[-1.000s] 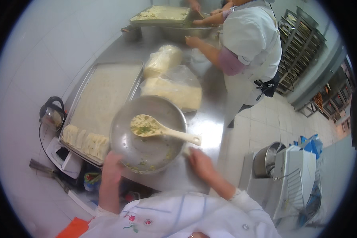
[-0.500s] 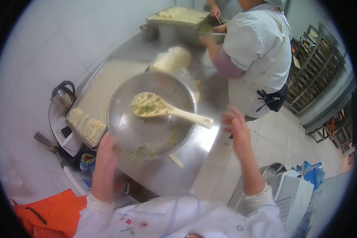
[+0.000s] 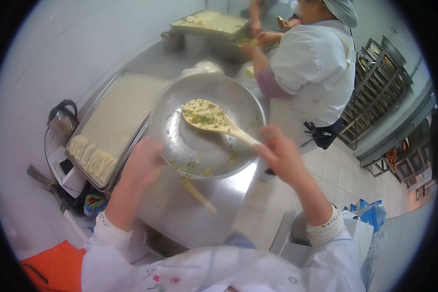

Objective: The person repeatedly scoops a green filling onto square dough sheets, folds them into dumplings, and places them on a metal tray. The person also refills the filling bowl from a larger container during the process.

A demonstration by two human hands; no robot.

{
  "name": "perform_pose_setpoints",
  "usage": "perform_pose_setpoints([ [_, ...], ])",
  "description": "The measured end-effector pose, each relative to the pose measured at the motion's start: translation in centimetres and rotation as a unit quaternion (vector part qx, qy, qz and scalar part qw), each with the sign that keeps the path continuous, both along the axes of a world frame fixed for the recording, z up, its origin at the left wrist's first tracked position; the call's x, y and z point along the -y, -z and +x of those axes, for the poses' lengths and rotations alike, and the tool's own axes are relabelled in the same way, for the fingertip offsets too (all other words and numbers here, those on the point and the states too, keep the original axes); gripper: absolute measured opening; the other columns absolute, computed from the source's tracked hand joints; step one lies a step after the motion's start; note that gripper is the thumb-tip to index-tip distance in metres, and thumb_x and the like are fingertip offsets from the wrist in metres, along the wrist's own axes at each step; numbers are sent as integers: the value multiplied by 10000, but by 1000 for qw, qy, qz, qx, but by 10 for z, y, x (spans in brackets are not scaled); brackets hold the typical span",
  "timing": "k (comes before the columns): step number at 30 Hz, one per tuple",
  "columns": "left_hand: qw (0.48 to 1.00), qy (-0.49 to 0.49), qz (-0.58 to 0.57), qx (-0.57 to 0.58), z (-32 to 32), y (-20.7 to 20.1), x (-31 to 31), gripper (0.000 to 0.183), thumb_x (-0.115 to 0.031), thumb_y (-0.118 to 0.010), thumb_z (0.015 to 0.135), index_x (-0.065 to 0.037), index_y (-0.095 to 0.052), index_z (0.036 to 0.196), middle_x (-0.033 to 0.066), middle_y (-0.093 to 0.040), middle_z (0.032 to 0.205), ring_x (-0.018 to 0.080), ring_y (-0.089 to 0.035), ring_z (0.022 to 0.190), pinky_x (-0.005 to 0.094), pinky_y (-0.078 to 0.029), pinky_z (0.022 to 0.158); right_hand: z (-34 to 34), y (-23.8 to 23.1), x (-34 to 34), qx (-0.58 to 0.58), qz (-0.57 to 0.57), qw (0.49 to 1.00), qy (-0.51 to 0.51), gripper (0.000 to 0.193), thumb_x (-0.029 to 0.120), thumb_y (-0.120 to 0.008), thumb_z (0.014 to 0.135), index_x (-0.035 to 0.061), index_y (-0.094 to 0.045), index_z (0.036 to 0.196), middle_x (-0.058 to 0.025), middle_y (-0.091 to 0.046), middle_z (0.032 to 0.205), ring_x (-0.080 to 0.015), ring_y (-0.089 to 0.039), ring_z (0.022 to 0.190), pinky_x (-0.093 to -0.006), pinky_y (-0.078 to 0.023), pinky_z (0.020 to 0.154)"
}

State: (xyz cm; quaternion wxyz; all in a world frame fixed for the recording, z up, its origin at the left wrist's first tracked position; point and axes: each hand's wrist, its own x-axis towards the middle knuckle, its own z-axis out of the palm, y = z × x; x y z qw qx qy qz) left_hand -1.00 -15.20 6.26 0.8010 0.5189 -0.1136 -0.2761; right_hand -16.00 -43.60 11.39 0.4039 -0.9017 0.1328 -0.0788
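Observation:
A wide steel bowl (image 3: pixel 175 131) stands over the metal table, with green scraps and smears on its inside. Across it lies a pale rice paddle (image 3: pixel 210 116), its blade coated with a green-flecked filling. My right hand (image 3: pixel 280 153) is closed around the paddle's handle end at the bowl's right rim. Beside the lower left rim is my left hand (image 3: pixel 142 163), smeared by motion; whether its fingers grip the rim cannot be made out. Under the bowl's near edge a pale, long stick (image 3: pixel 198 194) rests on the table.
At left, a large tray (image 3: pixel 126 92) holds a row of folded dough pieces (image 3: pixel 90 158). A kettle (image 3: pixel 63 119) stands beside it by the wall. A co-worker in white (image 3: pixel 311 63) works at the table's far right, near another loaded tray (image 3: pixel 211 23). Rack shelving (image 3: pixel 374 87) stands behind.
My right hand has come inward and closed on the paddle's handle. The bowl has shifted right and away, showing more of the stick. My left hand has moved slightly right and up.

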Motion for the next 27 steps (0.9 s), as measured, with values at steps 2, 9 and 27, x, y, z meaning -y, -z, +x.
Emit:
perform_pose_setpoints([
  [2,1000,-11,8,-12,-4,-4,5,268,-72,-551,838,-17,-559,1100,58,-607,1015,150,-593,926,342,-511,817,0,2,4,8,-12,1000,-8,442,299,-659,854,13,-505,1153,-110,-631,731,-205,-603,662,-329,-466,644],
  [9,998,-59,-9,30,-41,-14,30,372,-109,-563,820,-7,-525,1176,56,-614,1053,131,-598,914,293,-502,842,-7,3,51,-5,96,989,-114,362,256,-637,858,29,-576,1134,-62,-635,851,-112,-559,748,-270,-455,686],
  [27,993,71,-52,76,-110,-102,195,489,-113,-582,813,25,-456,1265,114,-591,1158,182,-589,1020,325,-475,902,-163,-81,168,96,156,981,69,257,123,-625,860,5,-608,1087,-1,-629,752,-39,-549,615,-184,-417,527],
])
